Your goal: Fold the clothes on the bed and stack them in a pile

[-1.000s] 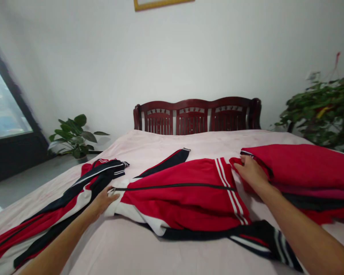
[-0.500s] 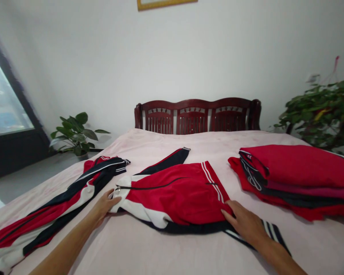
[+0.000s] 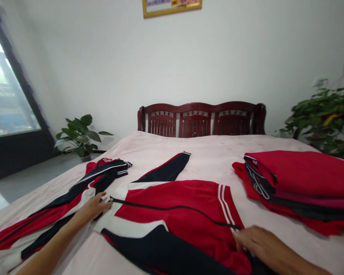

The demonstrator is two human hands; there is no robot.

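Observation:
A red, white and navy zip-up track jacket lies front up on the bed, its collar end to the left and its striped hem to the right. At the collar, by the top of the black zipper, my left hand has its fingers closed on the white fabric. My right hand, slightly blurred, grips the hem near the zipper's lower end. One navy sleeve stretches away toward the headboard. The near sleeve runs along the bottom of the view, partly cut off.
Another track jacket lies lengthwise on the left of the pink bedsheet. A stack of folded red and dark clothes rests on the right. Beyond are a dark wooden headboard and potted plants on both sides.
The jacket's front has been pulled toward me and lies flatter, with the zipper now fully exposed. My right hand has moved right and nearer with the hem; my left hand has shifted slightly left.

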